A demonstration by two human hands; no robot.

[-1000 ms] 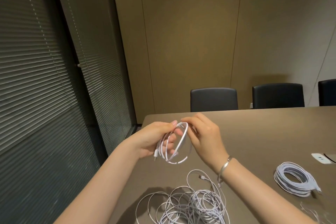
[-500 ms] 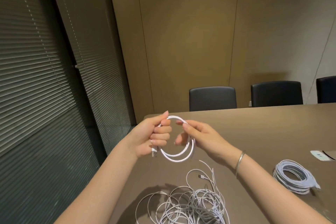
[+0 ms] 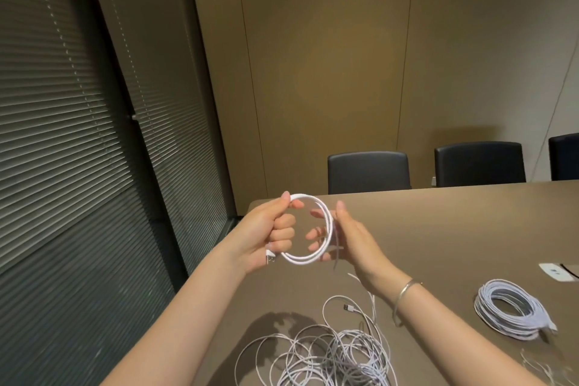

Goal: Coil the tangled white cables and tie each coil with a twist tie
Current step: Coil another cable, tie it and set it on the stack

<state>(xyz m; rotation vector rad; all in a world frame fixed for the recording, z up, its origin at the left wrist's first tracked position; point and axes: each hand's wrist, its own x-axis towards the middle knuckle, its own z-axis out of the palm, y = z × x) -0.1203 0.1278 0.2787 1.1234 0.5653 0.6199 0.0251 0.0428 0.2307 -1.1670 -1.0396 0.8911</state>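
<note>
One small coil (image 3: 308, 229) is held above the table (image 3: 438, 229), beyond the tangled cables (image 3: 329, 354). Left hand (image 3: 266, 229) grips its left arc, fingers curled round. Right hand (image 3: 347, 235) pinches the right arc. Keep loops aligned and clamped while tying.

table (image 3: 470, 229) lying under my view | black chairs (image 3: 368, 172) standing at 1 o'clock | blinds (image 3: 78, 150) hanging at 9 | white plate (image 3: 556, 272) sitting at 3
</note>
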